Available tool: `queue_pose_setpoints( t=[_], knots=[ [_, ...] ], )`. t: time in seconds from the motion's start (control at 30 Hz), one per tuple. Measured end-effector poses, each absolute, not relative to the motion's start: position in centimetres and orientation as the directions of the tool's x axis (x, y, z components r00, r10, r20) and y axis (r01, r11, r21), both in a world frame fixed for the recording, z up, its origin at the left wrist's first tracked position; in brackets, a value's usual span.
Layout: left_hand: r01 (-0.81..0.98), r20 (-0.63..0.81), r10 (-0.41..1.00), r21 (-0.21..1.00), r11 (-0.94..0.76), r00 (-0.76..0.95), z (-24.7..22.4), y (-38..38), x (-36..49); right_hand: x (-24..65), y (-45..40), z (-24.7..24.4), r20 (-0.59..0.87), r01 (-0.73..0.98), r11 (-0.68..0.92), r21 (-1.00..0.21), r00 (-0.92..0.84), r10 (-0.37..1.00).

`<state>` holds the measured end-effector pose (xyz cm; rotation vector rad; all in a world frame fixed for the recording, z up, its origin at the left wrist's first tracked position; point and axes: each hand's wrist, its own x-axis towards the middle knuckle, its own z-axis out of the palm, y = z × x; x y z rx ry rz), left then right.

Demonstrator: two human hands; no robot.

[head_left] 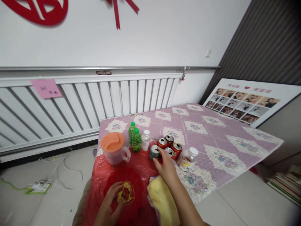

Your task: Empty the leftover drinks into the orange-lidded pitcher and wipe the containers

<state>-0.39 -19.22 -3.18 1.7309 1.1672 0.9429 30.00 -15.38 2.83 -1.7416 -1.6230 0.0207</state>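
My right hand [166, 166] is at a green drink can [154, 151] with an opened top, thumb at its near side and fingers along its right edge. Beside it stand several red drink cans [176, 147], their tops opened too. My left hand [111, 202] hovers over a red plate [113, 179] with a gold pattern, fingers loosely bent and apart, holding nothing. A yellow cloth [163, 201] lies under my right forearm.
A clear jug [115, 157] with an orange lid [113, 141], two green bottles [136, 141] and a white-capped bottle [146, 140] stand left of the cans. Right of them is a white-lidded jar [188, 158]. A floral tablecloth [197, 141] covers the table; a radiator [131, 97] runs behind.
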Motion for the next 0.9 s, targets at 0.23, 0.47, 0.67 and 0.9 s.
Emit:
queue_pose_setpoints(
  t=[0.23,0.47,0.67,0.9],
  knots=[
    [0.350,0.164,0.957,0.905,-0.242,0.239,-2.5,-18.9,-2.6,30.4,-2.4,6.2,0.415,0.904,0.062,-0.423,0.132,0.900],
    [0.361,0.164,0.967,0.905,-0.226,0.194,-2.2,-18.8,-3.5,30.8,-0.3,6.4,0.371,0.921,0.072,-0.382,0.082,0.925],
    [0.332,0.108,0.967,0.925,-0.183,0.232,-2.7,-19.2,-4.0,31.4,-5.2,11.3,0.539,0.927,0.052,-0.370,0.169,0.825],
    [0.353,0.149,0.948,0.902,-0.247,0.282,-2.8,-19.2,-2.8,26.4,-17.3,14.5,0.680,0.886,0.226,-0.404,0.126,0.722]
  ],
)
